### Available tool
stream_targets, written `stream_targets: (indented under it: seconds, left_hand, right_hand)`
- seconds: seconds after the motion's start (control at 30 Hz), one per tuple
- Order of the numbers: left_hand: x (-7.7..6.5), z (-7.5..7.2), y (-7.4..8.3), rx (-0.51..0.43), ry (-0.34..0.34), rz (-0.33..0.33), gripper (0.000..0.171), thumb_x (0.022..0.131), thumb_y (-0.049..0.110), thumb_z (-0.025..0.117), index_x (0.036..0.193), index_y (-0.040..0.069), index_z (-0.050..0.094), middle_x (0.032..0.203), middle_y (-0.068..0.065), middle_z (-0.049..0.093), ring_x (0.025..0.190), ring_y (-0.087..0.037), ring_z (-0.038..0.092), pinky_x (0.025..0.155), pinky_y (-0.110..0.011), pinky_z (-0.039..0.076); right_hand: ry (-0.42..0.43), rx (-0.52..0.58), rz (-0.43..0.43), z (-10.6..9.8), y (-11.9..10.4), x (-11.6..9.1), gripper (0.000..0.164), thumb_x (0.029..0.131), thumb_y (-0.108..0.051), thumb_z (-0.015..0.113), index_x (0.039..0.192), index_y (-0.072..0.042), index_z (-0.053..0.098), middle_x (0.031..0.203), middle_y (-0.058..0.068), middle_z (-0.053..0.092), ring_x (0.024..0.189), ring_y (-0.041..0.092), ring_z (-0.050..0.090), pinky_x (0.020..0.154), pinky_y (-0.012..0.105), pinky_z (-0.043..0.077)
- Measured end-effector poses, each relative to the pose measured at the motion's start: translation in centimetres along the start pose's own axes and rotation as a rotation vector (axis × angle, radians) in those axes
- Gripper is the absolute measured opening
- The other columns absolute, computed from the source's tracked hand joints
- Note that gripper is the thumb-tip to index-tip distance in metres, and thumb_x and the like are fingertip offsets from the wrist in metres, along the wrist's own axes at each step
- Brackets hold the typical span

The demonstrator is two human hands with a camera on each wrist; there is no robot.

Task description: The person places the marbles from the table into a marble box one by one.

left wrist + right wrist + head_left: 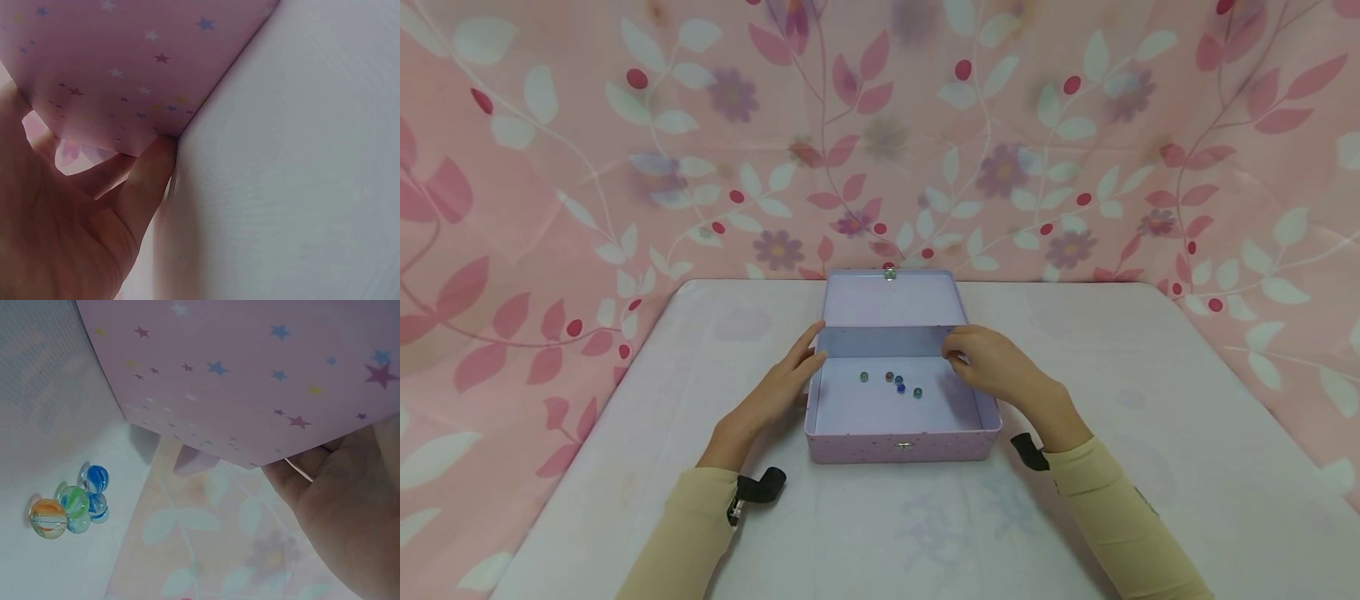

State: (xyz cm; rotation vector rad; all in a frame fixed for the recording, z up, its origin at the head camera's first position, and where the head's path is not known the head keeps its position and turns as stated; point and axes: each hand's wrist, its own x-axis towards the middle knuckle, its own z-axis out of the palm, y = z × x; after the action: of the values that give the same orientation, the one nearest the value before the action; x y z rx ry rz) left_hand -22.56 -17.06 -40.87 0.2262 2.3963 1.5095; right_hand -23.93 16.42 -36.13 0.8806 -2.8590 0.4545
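Note:
A lilac tin box (902,448) printed with small stars stands with its lid (891,298) raised at the back. Inside, several glass marbles (917,392) lie scattered on the pale floor. My left hand (775,387) rests against the box's left side, fingers fairly straight and thumb at the rim. My right hand (996,360) reaches over the right rim with its fingers bent above the inside; whatever lies between the fingertips is hidden. In the right wrist view, several more marbles (49,519), orange, green and blue, sit on the white surface outside the box.
A white-covered table (737,333) bears the box. Behind it hangs a pink leaf-and-flower cloth (917,142). Black wrist mounts (763,485) sit at both sleeves. The head view does not show the marbles outside the box; my right hand and forearm cover part of that side.

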Motion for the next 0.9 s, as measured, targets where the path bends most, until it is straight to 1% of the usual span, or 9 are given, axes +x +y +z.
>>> stream_targets:
  seconds: [0.1, 0.2, 0.27, 0.37, 0.5, 0.57, 0.67, 0.77, 0.9]
  left_hand:
    - [0.6, 0.1, -0.9, 0.007, 0.012, 0.006, 0.062, 0.1, 0.063, 0.038, 0.153, 0.056, 0.008, 0.167, -0.011, 0.017, 0.149, -0.043, 0.029, 0.101, -0.06, 0.048]
    - [0.7, 0.1, -1.1, 0.011, 0.017, 0.01, 0.061, 0.099, 0.065, 0.038, 0.152, 0.058, 0.008, 0.167, -0.01, 0.018, 0.149, -0.042, 0.029, 0.101, -0.06, 0.048]
    - [0.5, 0.1, -0.8, 0.009, 0.014, 0.008, 0.061, 0.1, 0.063, 0.038, 0.153, 0.057, 0.007, 0.167, -0.01, 0.017, 0.149, -0.043, 0.027, 0.102, -0.061, 0.047]
    - [-0.1, 0.1, 0.3, 0.004, 0.003, -0.001, 0.062, 0.102, 0.059, 0.039, 0.155, 0.052, 0.007, 0.167, -0.012, 0.015, 0.15, -0.043, 0.025, 0.104, -0.062, 0.045]
    - [-1.1, 0.0, 1.8, 0.006, -0.015, -0.006, 0.064, 0.103, 0.055, 0.038, 0.158, 0.046, 0.006, 0.167, -0.014, 0.015, 0.15, -0.042, 0.025, 0.104, -0.06, 0.046]
    - [-1.1, 0.0, 1.9, 0.006, -0.017, -0.006, 0.064, 0.104, 0.055, 0.038, 0.158, 0.045, 0.006, 0.167, -0.014, 0.015, 0.15, -0.042, 0.026, 0.104, -0.06, 0.046]
    - [-0.6, 0.0, 1.1, 0.003, -0.012, 0.0, 0.064, 0.103, 0.057, 0.038, 0.157, 0.047, 0.006, 0.167, -0.013, 0.015, 0.15, -0.042, 0.025, 0.104, -0.061, 0.046]
    - [0.1, 0.1, -0.1, 0.012, 0.004, 0.007, 0.064, 0.1, 0.062, 0.038, 0.155, 0.052, 0.007, 0.167, -0.011, 0.016, 0.15, -0.042, 0.026, 0.103, -0.06, 0.047]
    - [0.4, 0.1, -0.9, 0.023, 0.019, 0.021, 0.064, 0.098, 0.067, 0.038, 0.153, 0.056, 0.008, 0.167, -0.009, 0.018, 0.149, -0.042, 0.029, 0.101, -0.059, 0.049]
  right_hand:
    - [-0.004, -0.008, -0.008, 0.1, 0.0, 0.1, 0.008, 0.089, -0.006, 0.068, 0.095, -0.008, 0.073, 0.09, 0.0, 0.067, 0.084, 0.015, 0.056, 0.08, 0.035, 0.052]
    - [-0.009, -0.011, -0.018, 0.1, -0.1, 0.1, 0.008, 0.089, -0.006, 0.068, 0.095, -0.007, 0.074, 0.091, 0.0, 0.067, 0.084, 0.015, 0.058, 0.08, 0.035, 0.052]
    - [-0.012, -0.013, -0.024, 0.2, -0.2, 0.1, 0.008, 0.089, -0.006, 0.068, 0.096, -0.007, 0.073, 0.092, 0.001, 0.067, 0.085, 0.015, 0.059, 0.081, 0.035, 0.053]
    - [-0.012, -0.005, -0.026, 0.0, -0.1, 0.1, 0.009, 0.089, -0.006, 0.067, 0.096, -0.007, 0.073, 0.092, 0.001, 0.068, 0.086, 0.017, 0.06, 0.081, 0.037, 0.053]
    - [-0.002, 0.012, 0.004, -0.4, 0.3, -0.1, 0.012, 0.089, -0.005, 0.066, 0.099, -0.007, 0.074, 0.095, 0.002, 0.069, 0.089, 0.018, 0.061, 0.084, 0.039, 0.054]
    - [0.009, 0.019, 0.02, -0.8, 0.6, -0.2, 0.014, 0.09, -0.005, 0.066, 0.101, -0.006, 0.073, 0.095, 0.003, 0.069, 0.091, 0.019, 0.061, 0.085, 0.04, 0.054]
    - [0.028, 0.037, 0.032, -1.4, 1.2, -0.4, 0.015, 0.09, -0.005, 0.066, 0.103, -0.006, 0.073, 0.096, 0.002, 0.068, 0.091, 0.019, 0.06, 0.085, 0.039, 0.054]
    - [0.055, 0.059, 0.027, -1.9, 1.7, -0.6, 0.015, 0.09, -0.004, 0.066, 0.103, -0.006, 0.073, 0.096, 0.002, 0.069, 0.091, 0.019, 0.062, 0.084, 0.039, 0.054]
    - [0.084, 0.071, 0.026, -2.5, 2.4, -0.8, 0.015, 0.09, -0.002, 0.065, 0.102, -0.007, 0.073, 0.097, 0.004, 0.07, 0.094, 0.022, 0.064, 0.085, 0.042, 0.055]
